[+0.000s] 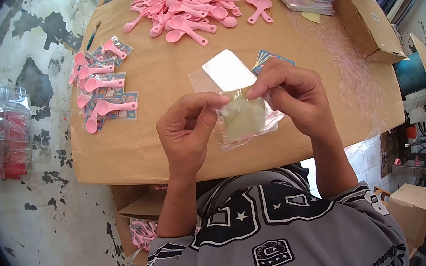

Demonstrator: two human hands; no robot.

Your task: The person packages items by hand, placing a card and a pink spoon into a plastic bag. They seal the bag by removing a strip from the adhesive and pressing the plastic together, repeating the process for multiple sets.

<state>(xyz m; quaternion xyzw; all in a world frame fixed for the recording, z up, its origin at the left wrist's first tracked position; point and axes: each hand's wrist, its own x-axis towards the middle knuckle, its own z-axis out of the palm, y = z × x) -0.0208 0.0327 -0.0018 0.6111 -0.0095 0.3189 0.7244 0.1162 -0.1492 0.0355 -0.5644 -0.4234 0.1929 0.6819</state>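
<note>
A small clear plastic bag (pixel 244 116) is stretched between my two hands above the front part of the brown table. My left hand (pixel 189 128) pinches its upper left corner between thumb and fingers. With thumb and fingertips, my right hand (pixel 293 94) grips the upper right corner. Behind the bag lie a white card stack (pixel 228 69) and some printed blue cards (pixel 271 59), partly hidden by my right hand. Other clear plastic shows beneath the held bag.
Pink spoons (pixel 184 9) are heaped at the table's back. Bagged spoons with cards (pixel 106 82) lie at the left, near a pen (pixel 93 35). A cardboard box (pixel 368 26) and clear bags (pixel 306 2) are at the right. The brown table (pixel 158 76) has a rounded front edge.
</note>
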